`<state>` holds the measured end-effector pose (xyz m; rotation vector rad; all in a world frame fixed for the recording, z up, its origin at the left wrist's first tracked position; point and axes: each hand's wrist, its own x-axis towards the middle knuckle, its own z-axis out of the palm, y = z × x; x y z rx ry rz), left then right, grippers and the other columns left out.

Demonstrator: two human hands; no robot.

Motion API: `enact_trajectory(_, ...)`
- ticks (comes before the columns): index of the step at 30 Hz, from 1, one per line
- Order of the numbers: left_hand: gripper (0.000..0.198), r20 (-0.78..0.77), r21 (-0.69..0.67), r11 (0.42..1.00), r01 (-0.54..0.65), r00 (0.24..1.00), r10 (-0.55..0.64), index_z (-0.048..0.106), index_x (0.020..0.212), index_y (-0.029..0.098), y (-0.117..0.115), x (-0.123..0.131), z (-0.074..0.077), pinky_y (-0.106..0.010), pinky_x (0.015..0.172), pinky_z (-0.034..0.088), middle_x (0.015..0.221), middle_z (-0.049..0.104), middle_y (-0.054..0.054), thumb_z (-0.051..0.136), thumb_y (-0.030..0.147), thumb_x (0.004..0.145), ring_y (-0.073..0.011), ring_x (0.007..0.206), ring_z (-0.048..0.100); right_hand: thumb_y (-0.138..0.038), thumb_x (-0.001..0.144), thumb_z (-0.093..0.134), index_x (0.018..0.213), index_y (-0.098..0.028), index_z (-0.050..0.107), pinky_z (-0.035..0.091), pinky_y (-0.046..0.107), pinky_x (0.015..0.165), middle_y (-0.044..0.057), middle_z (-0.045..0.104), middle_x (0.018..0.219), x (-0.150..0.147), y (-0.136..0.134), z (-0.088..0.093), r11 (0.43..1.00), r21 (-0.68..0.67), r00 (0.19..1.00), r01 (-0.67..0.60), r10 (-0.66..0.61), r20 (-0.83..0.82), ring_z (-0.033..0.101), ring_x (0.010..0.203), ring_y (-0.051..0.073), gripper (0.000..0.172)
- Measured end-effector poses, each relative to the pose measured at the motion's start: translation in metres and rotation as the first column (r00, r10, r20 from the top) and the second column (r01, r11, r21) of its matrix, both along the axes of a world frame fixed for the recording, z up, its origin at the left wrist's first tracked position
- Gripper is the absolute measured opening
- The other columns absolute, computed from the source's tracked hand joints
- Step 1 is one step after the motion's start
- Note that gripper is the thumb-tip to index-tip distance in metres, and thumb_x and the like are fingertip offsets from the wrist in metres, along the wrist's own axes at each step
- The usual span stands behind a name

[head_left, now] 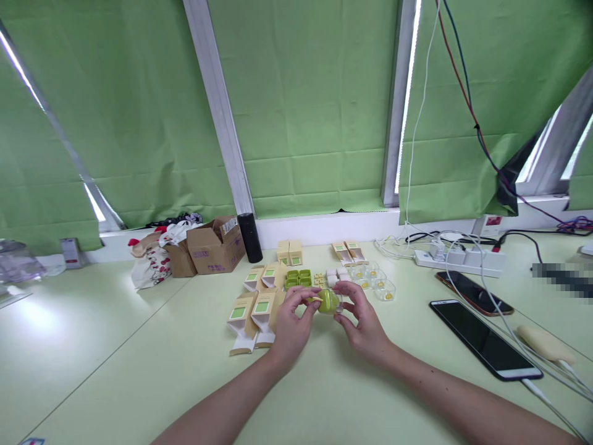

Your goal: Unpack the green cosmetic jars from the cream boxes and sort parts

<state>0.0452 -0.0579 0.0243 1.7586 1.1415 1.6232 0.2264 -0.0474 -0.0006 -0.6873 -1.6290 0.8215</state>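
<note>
Close together over the middle of the table, both hands are at a small green container [328, 301] with a clear part on its right side. My left hand [295, 317] pinches a small yellowish piece [315, 299] at the container's left side. The fingers of my right hand [360, 318] close round the clear end. Just behind the hands lie green square cups [298, 279], small yellow pieces [319, 280], white pieces [337, 276] and clear cups with yellow centres [383, 289]. Open cardboard boxes with green labels [241, 314] stand left of my left hand.
Farther back are closed small boxes [290, 253], two opened ones [349, 252], a brown carton [215, 245] and a black cylinder [249, 237]. On the right lie a phone [484, 339], a second phone [472, 293], a power strip [463, 259] and loose cables.
</note>
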Motion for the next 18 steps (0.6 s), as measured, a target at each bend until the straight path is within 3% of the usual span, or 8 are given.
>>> enact_trajectory(10, 0.009, -0.326, 0.087, 0.993, -0.077, 0.940, 0.101, 0.062, 0.089, 0.024, -0.004, -0.001, -0.004, -0.042, 0.098, 0.049, 0.113, 0.069, -0.006, 0.057, 0.023, 0.096, -0.0252, 0.115, 0.059, -0.020, 0.083, 0.066, 0.130, -0.033, 0.050, 0.055, 0.050, 0.101, 0.008, 0.053, 0.134, 0.000, 0.012, -0.014, 0.998, -0.058, 0.994, -0.039, 0.044, 0.098, 0.059, 0.119, 0.026, 0.052)
enact_trajectory(18, 0.009, -0.397, 0.112, 0.990, -0.088, 0.909, 0.126, 0.060, 0.089, 0.024, -0.004, -0.002, -0.004, -0.040, 0.093, 0.049, 0.106, 0.067, -0.005, 0.056, 0.020, 0.096, -0.0246, 0.108, 0.059, -0.017, 0.079, 0.069, 0.133, -0.031, 0.052, 0.052, 0.050, 0.097, 0.008, 0.062, 0.121, 0.003, 0.013, -0.011, 0.998, 0.022, 0.980, 0.052, -0.055, 0.193, 0.059, 0.114, 0.029, 0.057)
